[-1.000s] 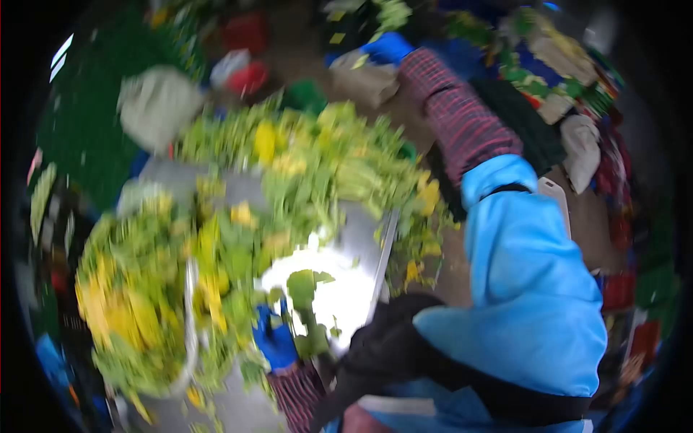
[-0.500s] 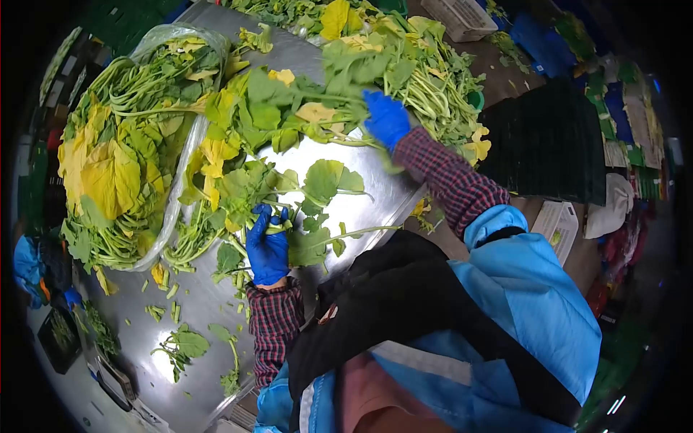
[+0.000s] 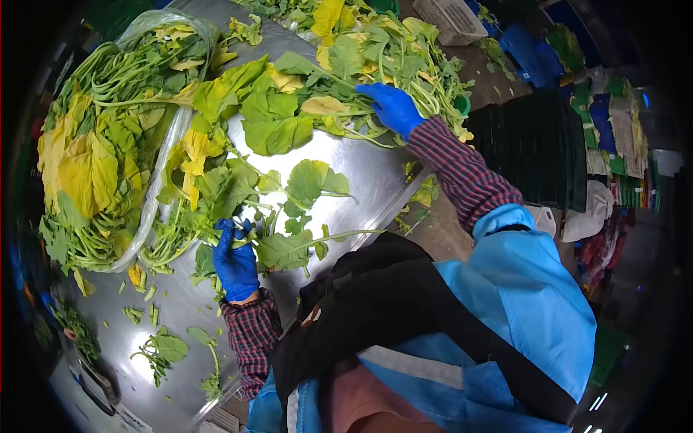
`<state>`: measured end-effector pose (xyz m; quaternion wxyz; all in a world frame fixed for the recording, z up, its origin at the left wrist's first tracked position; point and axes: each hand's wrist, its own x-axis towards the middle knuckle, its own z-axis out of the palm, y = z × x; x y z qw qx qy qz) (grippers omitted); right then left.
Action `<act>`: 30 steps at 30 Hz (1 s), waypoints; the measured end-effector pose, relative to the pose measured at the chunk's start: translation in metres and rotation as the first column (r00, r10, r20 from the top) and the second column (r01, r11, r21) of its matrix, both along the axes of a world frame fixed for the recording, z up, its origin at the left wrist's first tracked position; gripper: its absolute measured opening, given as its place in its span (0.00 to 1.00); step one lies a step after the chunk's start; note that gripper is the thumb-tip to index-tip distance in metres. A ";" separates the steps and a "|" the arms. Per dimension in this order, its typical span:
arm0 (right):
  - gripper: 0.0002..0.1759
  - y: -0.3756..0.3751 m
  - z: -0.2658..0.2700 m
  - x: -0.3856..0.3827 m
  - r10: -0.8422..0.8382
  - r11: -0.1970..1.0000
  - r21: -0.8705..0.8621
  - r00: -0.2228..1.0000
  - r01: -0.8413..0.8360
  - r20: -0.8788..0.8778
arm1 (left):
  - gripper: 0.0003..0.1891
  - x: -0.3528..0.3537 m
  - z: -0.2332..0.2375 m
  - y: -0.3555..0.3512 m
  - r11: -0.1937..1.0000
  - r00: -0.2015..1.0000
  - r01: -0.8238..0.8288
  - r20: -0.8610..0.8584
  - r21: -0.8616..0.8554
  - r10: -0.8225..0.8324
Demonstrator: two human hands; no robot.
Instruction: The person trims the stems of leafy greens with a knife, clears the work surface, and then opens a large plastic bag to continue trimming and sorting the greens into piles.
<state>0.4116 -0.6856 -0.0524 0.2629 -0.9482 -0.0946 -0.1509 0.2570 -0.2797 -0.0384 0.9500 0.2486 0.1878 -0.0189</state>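
Note:
My left hand [image 3: 236, 263], in a blue glove, is closed around the cut stem ends of some leafy greens [image 3: 229, 189] above the metal table [image 3: 278, 361]. Farther up and right, my right hand [image 3: 393, 108], also gloved in blue, has its fingers over the edge of a pile of green and yellow leaves [image 3: 354, 54]; what it grips, if anything, is hidden. Between the hands lie loose leaves [image 3: 307, 180] and a long-stemmed leaf [image 3: 285, 250]. A clear plastic bag [image 3: 160, 184] full of greens and yellow leaves stands on the left.
Stem pieces and a small sprig [image 3: 170, 348] lie on the near left of the table. Dark crates [image 3: 538, 151] stand at the right, beyond the table edge. A white crate [image 3: 451, 20] and a blue container [image 3: 530, 54] sit at the upper right.
The whole view has shifted, so the table and bag appear farther left. My right hand has moved slightly up and left over the leaves; the leaves near it are no longer blurred.

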 end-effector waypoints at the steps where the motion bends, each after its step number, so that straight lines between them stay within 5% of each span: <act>1: 0.13 -0.002 -0.007 0.001 -0.079 0.949 -0.305 0.997 0.079 0.012 | 0.14 0.001 0.003 -0.005 1.000 1.000 0.006 0.003 0.000 -0.006; 2: 0.13 -0.011 -0.009 0.006 -0.084 0.949 -0.305 0.996 0.085 0.016 | 0.14 0.002 0.006 -0.010 1.000 1.000 0.013 0.007 0.013 -0.013; 4: 0.15 -0.026 -0.003 0.019 -0.253 0.782 -0.623 0.926 0.025 -0.281 | 0.12 0.005 0.016 -0.017 0.999 0.999 0.034 0.031 0.030 -0.035; 7: 0.18 -0.030 0.029 0.029 -0.368 0.888 -0.436 0.797 0.148 -0.479 | 0.17 0.007 0.020 -0.022 0.996 0.998 0.058 -0.041 0.071 -0.055; 8: 0.15 -0.029 0.046 0.033 -0.281 0.956 -0.104 0.760 0.274 -0.586 | 0.16 0.008 0.025 -0.026 0.996 0.998 0.024 -0.054 0.091 -0.019; 9: 0.15 -0.024 0.066 0.033 -0.285 0.956 -0.111 0.768 0.272 -0.574 | 0.16 0.011 0.025 -0.028 0.996 0.999 0.020 -0.041 0.081 -0.017; 10: 0.14 -0.014 0.086 0.026 -0.034 0.861 0.405 0.829 0.308 -0.558 | 0.15 0.013 0.024 -0.031 0.992 0.998 0.055 0.003 0.116 -0.055; 11: 0.13 -0.003 0.100 0.016 0.178 0.521 0.808 0.891 0.274 -0.417 | 0.14 0.013 0.025 -0.033 0.984 0.995 0.086 0.042 0.156 -0.094; 12: 0.13 0.010 0.107 0.006 0.184 0.521 0.810 0.891 0.269 -0.415 | 0.14 0.015 0.035 -0.041 0.977 0.994 0.102 0.022 0.188 -0.108; 14: 0.11 0.046 0.111 -0.012 0.360 0.317 0.902 0.842 0.294 -0.402 | 0.13 0.023 0.046 -0.062 0.961 0.987 0.146 0.037 0.233 -0.159; 17: 0.10 0.106 0.098 -0.050 0.377 0.404 0.889 0.846 0.214 -0.376 | 0.13 0.038 0.032 -0.084 0.925 0.960 0.215 0.106 0.313 -0.259; 19: 0.09 0.132 0.072 -0.074 0.405 0.467 0.873 0.845 0.137 -0.349 | 0.16 0.042 0.060 -0.099 0.857 0.979 0.197 -0.049 0.477 -0.198; 20: 0.08 0.141 0.068 -0.084 0.402 0.623 0.783 0.857 0.003 -0.323 | 0.17 0.045 0.060 -0.103 0.845 0.977 0.189 -0.013 0.501 -0.211; 21: 0.08 0.149 0.048 -0.092 0.433 0.523 0.852 0.852 0.030 -0.295 | 0.18 0.047 0.059 -0.104 0.832 0.973 0.182 0.026 0.524 -0.229; 23: 0.08 0.154 0.047 -0.099 0.374 0.530 0.834 0.842 0.151 -0.390 | 0.17 0.045 0.062 -0.104 0.804 0.977 0.159 0.028 0.573 -0.213; 25: 0.08 0.155 0.046 -0.102 0.343 0.527 0.835 0.859 0.159 -0.380 | 0.16 0.041 0.057 -0.102 0.631 0.981 0.124 -0.002 0.765 -0.192; 27: 0.08 0.156 0.050 -0.107 0.305 0.528 0.832 0.876 0.171 -0.374 | 0.13 0.040 0.044 -0.103 0.722 0.991 0.073 0.032 0.688 -0.130; 29: 0.09 0.159 0.062 -0.114 0.360 0.315 0.914 0.858 0.256 -0.365 | 0.11 0.050 0.028 -0.099 0.848 0.993 0.101 -0.111 0.520 -0.050; 30: 0.10 0.156 0.061 -0.115 0.375 0.374 0.906 0.861 0.199 -0.344 | 0.10 0.056 0.009 -0.093 0.833 0.995 0.047 -0.103 0.551 0.012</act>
